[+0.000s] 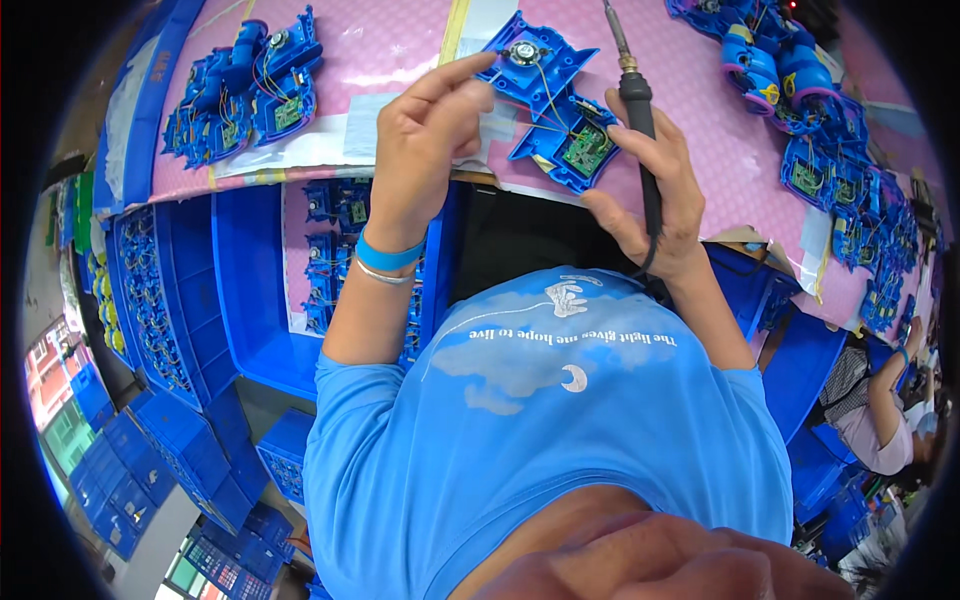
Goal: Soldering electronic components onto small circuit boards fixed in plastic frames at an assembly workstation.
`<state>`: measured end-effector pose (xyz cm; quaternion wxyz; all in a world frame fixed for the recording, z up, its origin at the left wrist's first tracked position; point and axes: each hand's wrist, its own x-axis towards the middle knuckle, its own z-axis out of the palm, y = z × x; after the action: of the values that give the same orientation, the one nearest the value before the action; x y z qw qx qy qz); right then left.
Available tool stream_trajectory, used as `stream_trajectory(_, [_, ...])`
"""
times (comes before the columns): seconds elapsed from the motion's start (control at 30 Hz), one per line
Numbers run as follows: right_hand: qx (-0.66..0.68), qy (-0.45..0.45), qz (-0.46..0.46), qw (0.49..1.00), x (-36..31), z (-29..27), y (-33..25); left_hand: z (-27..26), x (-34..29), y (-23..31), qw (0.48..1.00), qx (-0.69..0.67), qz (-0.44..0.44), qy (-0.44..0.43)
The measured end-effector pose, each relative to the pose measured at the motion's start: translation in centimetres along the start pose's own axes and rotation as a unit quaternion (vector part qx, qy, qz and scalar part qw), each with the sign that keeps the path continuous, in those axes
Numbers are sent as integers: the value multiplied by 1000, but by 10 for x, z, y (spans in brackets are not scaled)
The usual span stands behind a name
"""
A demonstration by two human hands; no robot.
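Note:
My right hand (665, 190) holds a black-handled soldering iron (638, 100), its metal tip pointing away from me, past the far side of the bench. Its fingertips are beside a blue plastic shell half (570, 145) with a green circuit board (588, 149). Thin wires join that board to a second blue shell half (540, 60), which carries a round speaker (524, 53). My left hand (425, 130) is at the left of these shells. Its index finger stretches to the speaker shell's edge, with the other fingers loosely curled. A thin wire runs near its fingertips.
Wired blue shells (245, 95) lie at the bench's left; more blue assemblies (840, 170) line its right. Pink bubble sheeting (370, 40) covers the bench. Blue bins (260, 350) of parts stand below its near edge. Another person's arm (885, 400) shows at far right.

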<state>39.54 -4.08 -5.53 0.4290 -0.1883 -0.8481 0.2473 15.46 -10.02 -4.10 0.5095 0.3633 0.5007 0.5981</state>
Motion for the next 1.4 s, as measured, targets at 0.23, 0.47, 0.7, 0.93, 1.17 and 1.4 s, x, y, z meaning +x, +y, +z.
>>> stream_trajectory(0.23, [36, 86, 3, 996, 29, 14, -2, 21, -12, 4, 992, -17, 122, 10])
stream_trajectory(0.47, [134, 75, 95, 984, 42, 30, -7, 28, -20, -1, 990, 81, 117, 19])
stream_trajectory(0.7, [109, 130, 91, 981, 37, 17, -4, 4, -12, -11, 878, 340, 296, 163])
stream_trajectory(0.93, [90, 12, 47, 995, 20, -10, -14, 2, -5, -15, 827, 406, 357, 153])
stream_trajectory(1.17, [80, 21, 47, 995, 19, -9, -16, 4, -2, -18, 813, 421, 374, 146])
stream_trajectory(1.4, [75, 7, 63, 995, 22, -7, -15, 4, -1, -19, 818, 416, 372, 140])
